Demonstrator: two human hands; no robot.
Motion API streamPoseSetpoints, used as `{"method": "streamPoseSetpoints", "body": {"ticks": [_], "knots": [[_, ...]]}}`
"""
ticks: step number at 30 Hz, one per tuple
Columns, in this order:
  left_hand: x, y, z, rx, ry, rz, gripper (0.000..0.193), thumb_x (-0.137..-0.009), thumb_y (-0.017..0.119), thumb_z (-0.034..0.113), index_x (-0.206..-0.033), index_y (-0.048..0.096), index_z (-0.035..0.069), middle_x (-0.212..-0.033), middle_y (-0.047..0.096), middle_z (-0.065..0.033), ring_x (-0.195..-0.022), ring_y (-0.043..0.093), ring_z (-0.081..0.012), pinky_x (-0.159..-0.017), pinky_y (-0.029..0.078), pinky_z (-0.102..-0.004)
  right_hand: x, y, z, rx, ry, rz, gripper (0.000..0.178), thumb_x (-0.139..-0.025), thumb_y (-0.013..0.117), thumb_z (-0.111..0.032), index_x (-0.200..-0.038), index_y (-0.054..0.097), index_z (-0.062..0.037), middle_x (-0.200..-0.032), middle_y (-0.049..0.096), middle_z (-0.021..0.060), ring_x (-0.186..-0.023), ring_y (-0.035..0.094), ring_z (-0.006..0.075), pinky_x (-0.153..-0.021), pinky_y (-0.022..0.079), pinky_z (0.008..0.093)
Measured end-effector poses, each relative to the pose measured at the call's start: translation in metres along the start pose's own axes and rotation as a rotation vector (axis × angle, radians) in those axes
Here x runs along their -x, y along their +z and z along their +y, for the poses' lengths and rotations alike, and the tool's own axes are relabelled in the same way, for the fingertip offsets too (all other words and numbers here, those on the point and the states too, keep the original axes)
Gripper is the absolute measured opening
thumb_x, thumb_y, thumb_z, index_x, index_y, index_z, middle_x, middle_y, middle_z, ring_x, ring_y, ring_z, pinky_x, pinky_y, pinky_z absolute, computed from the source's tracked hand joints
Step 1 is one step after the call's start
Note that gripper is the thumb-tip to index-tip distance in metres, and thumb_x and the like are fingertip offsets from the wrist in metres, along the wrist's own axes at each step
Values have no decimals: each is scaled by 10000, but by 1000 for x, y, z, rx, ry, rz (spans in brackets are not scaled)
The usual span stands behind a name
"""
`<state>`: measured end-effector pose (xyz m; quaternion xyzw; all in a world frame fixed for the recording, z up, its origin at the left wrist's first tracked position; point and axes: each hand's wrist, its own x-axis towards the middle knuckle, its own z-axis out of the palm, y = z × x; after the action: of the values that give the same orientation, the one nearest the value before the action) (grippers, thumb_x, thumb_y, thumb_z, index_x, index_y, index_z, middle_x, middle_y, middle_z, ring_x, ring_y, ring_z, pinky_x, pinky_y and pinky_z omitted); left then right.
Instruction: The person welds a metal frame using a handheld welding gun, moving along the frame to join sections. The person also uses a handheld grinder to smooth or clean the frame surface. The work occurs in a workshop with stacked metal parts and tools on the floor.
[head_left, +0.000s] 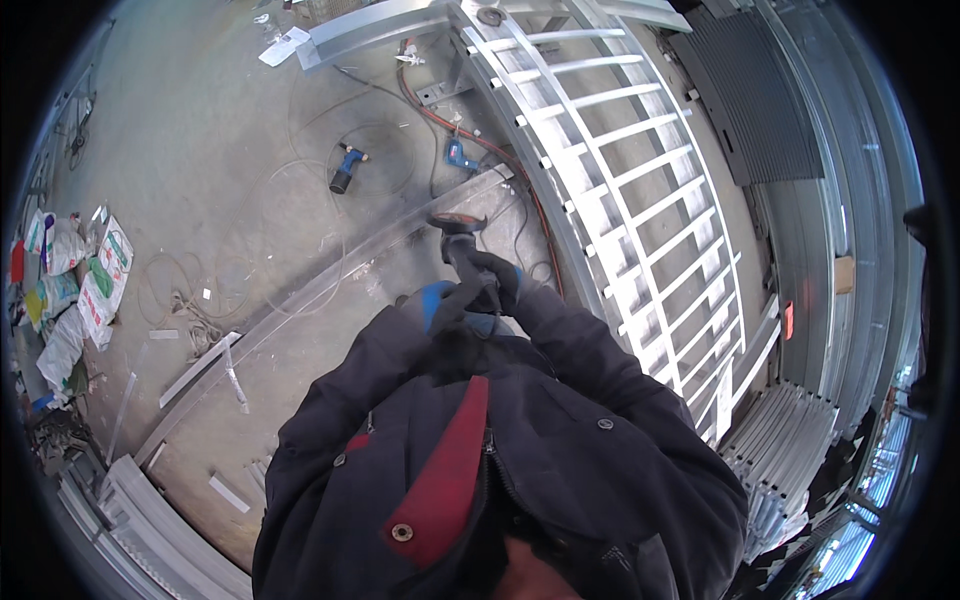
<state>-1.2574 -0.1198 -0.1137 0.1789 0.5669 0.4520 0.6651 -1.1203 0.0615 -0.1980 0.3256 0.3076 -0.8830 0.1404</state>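
Note:
In front of my chest I hold a dark angle grinder (463,250) with both gloved hands, its round brownish disc (458,219) facing away from me. My left hand (456,304), in a dark glove with a blue back, is closed around the rear of the body. On the other side, my right hand (502,280) grips it a little farther forward. The fingers are partly hidden by the dark tool and gloves. Beyond the disc, a long metal bar (400,222) runs diagonally across the floor.
To the right stands a large silver metal frame with rungs (640,180). Ahead on the floor lie a blue drill (459,154), a blue cordless tool (347,170) and an orange hose (425,108). Filled bags (65,250) sit at left; stacked metal profiles (785,430) are at right.

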Motion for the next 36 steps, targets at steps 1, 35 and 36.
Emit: {"method": "streamPoseSetpoints", "body": {"ticks": [1, 35, 36], "knots": [[-3, -16, 0, 24, 8, 76, 504, -995, 634, 502, -1120, 690, 18, -916, 682, -56, -858, 662, -151, -722, 523, -322, -16, -6, -4, -150, 87, 6, 592, -924, 700, -439, -1339, 536, -51, -1105, 656, 163, -900, 694, 278, -797, 610, 413], [-353, -220, -307, -719, -352, 956, 669, -783, 701, 121, -1437, 576, 55, -1027, 679, -167, -909, 631, -391, -794, 492, -481, -813, -620, -244, -333, -186, 613, 305, -898, 674, -419, -816, 464, -214, -709, 498, -6, -597, 538, 146, -545, 497, 326], [-355, -226, -304, -758, -323, 994, 637, -792, 692, 101, -1419, 594, 47, -1028, 681, -165, -908, 629, -382, -796, 491, -474, -827, -634, -251, -265, -205, 664, 287, -880, 669, -436, -909, 530, -186, -814, 558, 40, -723, 593, 207, -650, 545, 393]]}}
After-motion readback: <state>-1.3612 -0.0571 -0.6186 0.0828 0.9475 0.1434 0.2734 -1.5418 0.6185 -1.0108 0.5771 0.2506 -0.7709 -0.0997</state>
